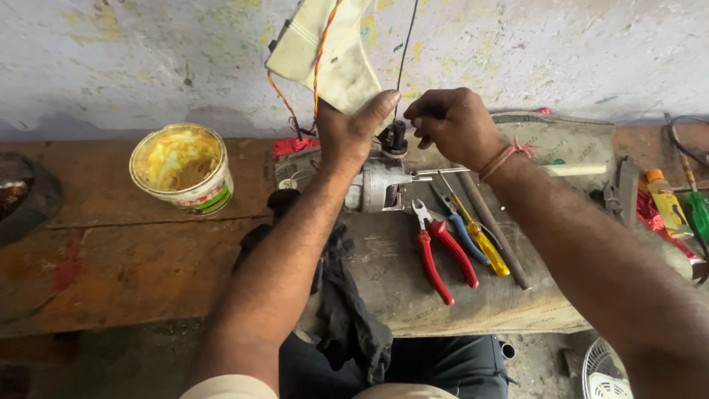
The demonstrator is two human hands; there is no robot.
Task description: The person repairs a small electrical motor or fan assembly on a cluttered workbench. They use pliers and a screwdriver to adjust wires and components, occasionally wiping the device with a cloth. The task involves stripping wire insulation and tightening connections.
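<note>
A grey metal motor body (380,185) lies on the wooden bench (133,251). My left hand (351,133) grips a dirty white plastic housing (325,52) standing up above the motor, with orange wires (295,111) running down from it. My right hand (454,125) has its fingers pinched around a small black knob (394,137) on top of the motor. A thin black wire (406,44) rises from there.
Red-handled pliers (437,255), blue-handled pliers (461,236), a yellow screwdriver (480,240) and a metal rod (496,240) lie right of the motor. A yellow-smeared tub (181,168) stands left. A black rag (347,310) hangs off the front edge. A small bottle (667,203) sits far right.
</note>
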